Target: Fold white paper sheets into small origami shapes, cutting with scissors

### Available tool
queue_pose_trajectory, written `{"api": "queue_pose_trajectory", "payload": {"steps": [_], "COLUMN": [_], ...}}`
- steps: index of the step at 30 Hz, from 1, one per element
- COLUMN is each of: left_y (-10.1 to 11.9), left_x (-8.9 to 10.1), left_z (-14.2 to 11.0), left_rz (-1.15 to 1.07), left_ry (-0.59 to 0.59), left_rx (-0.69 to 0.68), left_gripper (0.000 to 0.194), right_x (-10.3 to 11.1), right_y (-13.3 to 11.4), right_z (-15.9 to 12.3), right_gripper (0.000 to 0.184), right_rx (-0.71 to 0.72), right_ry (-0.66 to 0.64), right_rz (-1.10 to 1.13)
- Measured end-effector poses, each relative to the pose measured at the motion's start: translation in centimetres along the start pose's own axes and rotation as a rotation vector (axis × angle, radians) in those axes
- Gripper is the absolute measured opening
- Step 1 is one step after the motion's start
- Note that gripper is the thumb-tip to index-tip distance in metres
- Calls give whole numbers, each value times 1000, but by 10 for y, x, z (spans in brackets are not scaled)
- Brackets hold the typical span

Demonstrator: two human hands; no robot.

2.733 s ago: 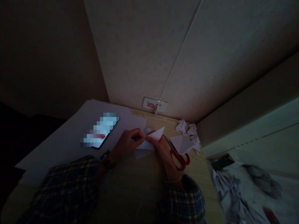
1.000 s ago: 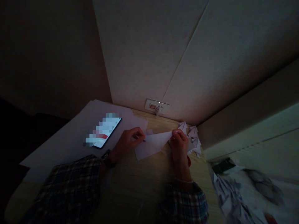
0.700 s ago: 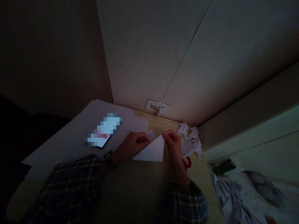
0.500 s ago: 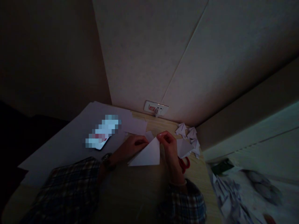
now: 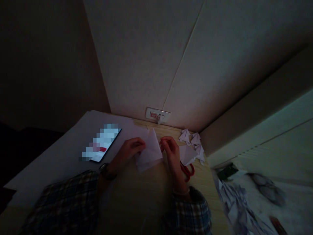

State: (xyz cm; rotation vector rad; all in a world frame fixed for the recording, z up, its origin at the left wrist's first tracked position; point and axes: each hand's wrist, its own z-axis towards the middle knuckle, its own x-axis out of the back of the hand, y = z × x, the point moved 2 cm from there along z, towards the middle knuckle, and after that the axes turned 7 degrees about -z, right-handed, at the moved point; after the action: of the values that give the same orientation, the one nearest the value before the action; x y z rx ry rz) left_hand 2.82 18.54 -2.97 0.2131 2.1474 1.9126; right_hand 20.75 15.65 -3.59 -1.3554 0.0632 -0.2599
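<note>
The scene is dim. A white sheet of paper (image 5: 150, 152), partly folded, stands up between my hands on the wooden desk (image 5: 146, 195). My left hand (image 5: 130, 148) pinches its left edge, fingers closed. My right hand (image 5: 171, 150) grips its right edge, fingers curled. Both wrists come out of plaid sleeves, and a watch (image 5: 105, 169) sits on the left wrist.
A lit phone (image 5: 101, 147) lies on large white sheets (image 5: 61, 156) at the left. Red-handled scissors (image 5: 187, 169) lie right of my right hand, next to several folded paper pieces (image 5: 192, 145). A wall socket (image 5: 157, 115) sits behind. More paper scraps (image 5: 239, 209) lie at lower right.
The paper was stretched out wide a second ago. My right hand has brought its corner back towards the left hand, and the sheet now stands folded upright between both hands.
</note>
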Motion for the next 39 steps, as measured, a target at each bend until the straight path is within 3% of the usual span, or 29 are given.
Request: {"api": "queue_pose_trajectory", "payload": {"steps": [6, 19, 27, 34, 39], "left_y": [-1, -4, 1, 3, -4], "left_x": [6, 7, 7, 4, 3], "left_z": [-3, -3, -2, 0, 2], "left_rz": [-177, -316, -234, -36, -28], "left_ry": [117, 128, 131, 54, 80], "left_rx": [-11, -5, -15, -67, -106], "left_gripper": [16, 17, 14, 10, 16], "right_x": [0, -3, -1, -5, -6], "right_y": [-2, -9, -4, -4, -8], "right_z": [-1, -6, -2, -2, -4], "right_gripper": [10, 6, 8, 7, 17], "right_rx": [42, 115, 133, 223, 285], "right_ry": [-5, -34, -34, -94, -26], "right_rz": [20, 20, -29, -141, -262]}}
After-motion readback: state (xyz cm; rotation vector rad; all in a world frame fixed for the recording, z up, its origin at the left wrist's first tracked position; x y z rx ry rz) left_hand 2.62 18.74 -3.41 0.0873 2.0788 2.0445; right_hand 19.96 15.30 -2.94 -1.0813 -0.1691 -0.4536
